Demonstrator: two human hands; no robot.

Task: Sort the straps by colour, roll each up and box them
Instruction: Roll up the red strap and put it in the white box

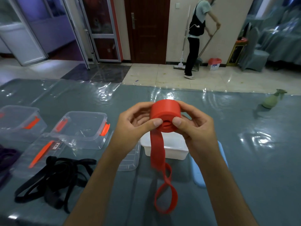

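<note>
Gripping smooth red strap [165, 115] roll with both hands, left [135, 126] and right [193, 126], above white box [172, 147]; loose tail dangling.

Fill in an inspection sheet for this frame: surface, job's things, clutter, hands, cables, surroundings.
Surface: table under a grey-blue cloth with a glossy clear cover.
Job's things: red strap mostly rolled, its tail hanging in a loop; black straps tangled in a loose pile; purple straps at the left edge; two clear boxes with orange latches, open; clear lid lying flat; white box below the roll.
Clutter: green spray bottle; pale blue lid.
Hands: left hand and right hand both grip the red roll.
Cables: nothing seen on the table.
Surroundings: another person sweeping the tiled floor; dark wooden door.
</note>
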